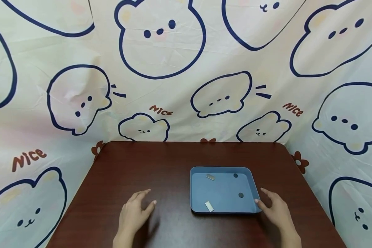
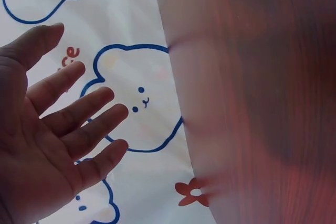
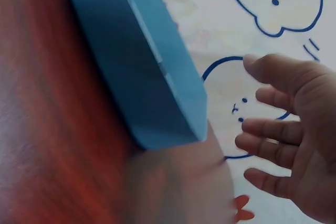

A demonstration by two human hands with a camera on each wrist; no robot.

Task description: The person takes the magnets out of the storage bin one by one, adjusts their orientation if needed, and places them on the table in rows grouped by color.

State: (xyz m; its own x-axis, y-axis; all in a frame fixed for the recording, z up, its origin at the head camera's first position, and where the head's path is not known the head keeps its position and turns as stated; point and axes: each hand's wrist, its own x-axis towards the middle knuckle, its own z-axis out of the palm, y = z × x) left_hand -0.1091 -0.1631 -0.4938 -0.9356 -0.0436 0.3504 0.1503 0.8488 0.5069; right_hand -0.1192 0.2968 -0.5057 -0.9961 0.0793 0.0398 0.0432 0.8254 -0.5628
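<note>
A shallow blue tray (image 1: 223,189) lies right of the middle of a dark wooden table. In it are two small pale flat rectangular pieces, one near the back (image 1: 210,177) and one near the front (image 1: 209,206). Two small dark round discs, one farther back (image 1: 235,175) and one nearer (image 1: 241,195), lie on its right side. My right hand (image 1: 276,208) is beside the tray's right edge, fingers spread and holding nothing; whether the thumb touches the rim I cannot tell. Well left of the tray, my left hand (image 1: 133,213) hovers over the table with relaxed, empty fingers.
The brown table (image 1: 161,162) has rounded far corners. Behind it and at both sides hangs a pale cloth (image 1: 179,93) printed with blue-outlined bears, brown flowers and lettering. In the right wrist view the tray's side wall (image 3: 121,61) stands next to the hand.
</note>
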